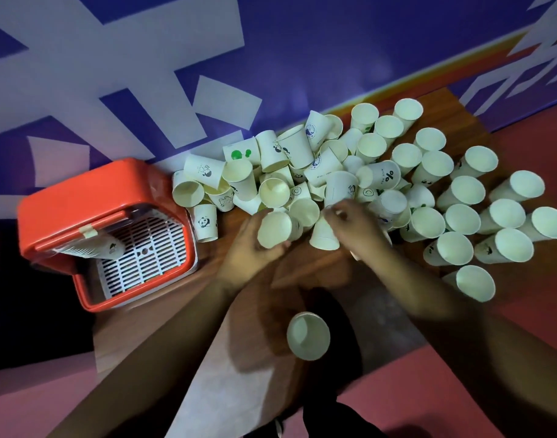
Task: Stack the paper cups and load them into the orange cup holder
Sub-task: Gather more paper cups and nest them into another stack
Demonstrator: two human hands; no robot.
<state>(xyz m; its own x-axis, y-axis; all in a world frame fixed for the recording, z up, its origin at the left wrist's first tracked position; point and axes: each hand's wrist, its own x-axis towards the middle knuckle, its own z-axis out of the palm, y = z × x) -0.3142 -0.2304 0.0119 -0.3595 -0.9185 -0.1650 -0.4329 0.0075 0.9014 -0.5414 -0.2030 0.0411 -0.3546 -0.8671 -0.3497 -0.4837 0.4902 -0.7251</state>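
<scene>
A big heap of white paper cups (302,172) covers the brown table, some upright, some on their sides. My left hand (248,251) grips one cup (275,229) with its mouth facing me. My right hand (353,226) pinches the edge of another cup (340,188) in the middle of the heap. An upside-down cup (324,235) stands between my hands. The orange cup holder (112,229) sits at the left with its clear lid raised; a stack of cups (93,248) lies inside on the white grid.
Upright cups (505,216) fill the right side of the table. A single cup (308,336) stands near the front edge between my forearms. A purple and white wall runs behind the table. Red floor shows at the right and below.
</scene>
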